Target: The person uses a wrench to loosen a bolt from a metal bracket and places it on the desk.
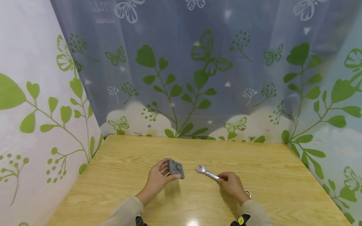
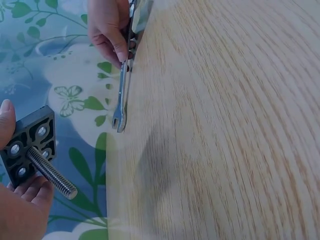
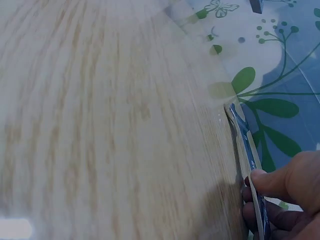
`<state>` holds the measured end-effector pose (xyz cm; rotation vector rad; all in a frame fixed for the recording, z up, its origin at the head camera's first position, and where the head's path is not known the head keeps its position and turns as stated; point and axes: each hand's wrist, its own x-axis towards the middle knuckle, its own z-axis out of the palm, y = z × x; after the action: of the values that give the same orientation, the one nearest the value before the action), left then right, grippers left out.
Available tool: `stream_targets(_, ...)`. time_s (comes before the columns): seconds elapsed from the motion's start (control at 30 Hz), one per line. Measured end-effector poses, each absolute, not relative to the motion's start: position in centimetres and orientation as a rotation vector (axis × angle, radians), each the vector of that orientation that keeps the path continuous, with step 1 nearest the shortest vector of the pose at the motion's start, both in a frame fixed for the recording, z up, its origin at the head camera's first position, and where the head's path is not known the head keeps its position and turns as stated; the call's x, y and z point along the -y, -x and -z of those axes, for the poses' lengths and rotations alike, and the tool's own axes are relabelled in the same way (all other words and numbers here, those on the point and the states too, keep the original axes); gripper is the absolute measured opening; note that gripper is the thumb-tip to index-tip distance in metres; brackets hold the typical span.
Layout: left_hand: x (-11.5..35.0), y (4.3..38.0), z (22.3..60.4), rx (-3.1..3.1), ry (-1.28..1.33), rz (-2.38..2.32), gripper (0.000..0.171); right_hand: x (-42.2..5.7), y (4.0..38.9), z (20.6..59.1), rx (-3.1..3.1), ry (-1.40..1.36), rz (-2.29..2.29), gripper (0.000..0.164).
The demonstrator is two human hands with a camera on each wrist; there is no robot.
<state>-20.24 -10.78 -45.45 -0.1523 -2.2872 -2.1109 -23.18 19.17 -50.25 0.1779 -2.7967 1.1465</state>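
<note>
From the left wrist you see a long threaded bolt [image 2: 52, 172] standing out of the square plate [image 1: 176, 171], with four metal-lined holes [image 2: 42, 131] around it; from the head that bolt shows only as a short bright stub. The head view, in turn, gives you the ring end [image 1: 248, 192] of the wrench [image 1: 209, 173] past your right wrist, cut off in both wrist views. The right-wrist view has the wrench nearly edge-on.

Your left hand [image 1: 159, 175] has the plate in its grip, tilted and raised off the worktop [image 1: 130, 157], thumb on the near edge, fingers curled round the left side. Your right hand [image 1: 233, 185] pinches the wrench by its shank, its back turned up, the open end pointing left and far. Whether the wrench touches the worktop, you cannot tell. The plate is left of the wrench, near it but apart.
</note>
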Motion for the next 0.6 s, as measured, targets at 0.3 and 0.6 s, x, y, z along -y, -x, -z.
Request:
stream_targets(0.3, 10.81, 20.28, 45.34, 2.296, 0.155, 2.091, 0.083, -19.45, 23.62, 50.49, 2.819, -0.254, -1.067, 0.013)
stream_targets(0.6, 10.93, 20.14, 45.48, 2.310, 0.159, 2.073, 0.084, -19.65, 23.54, 50.68, 2.824, -0.292, -0.971, 0.010)
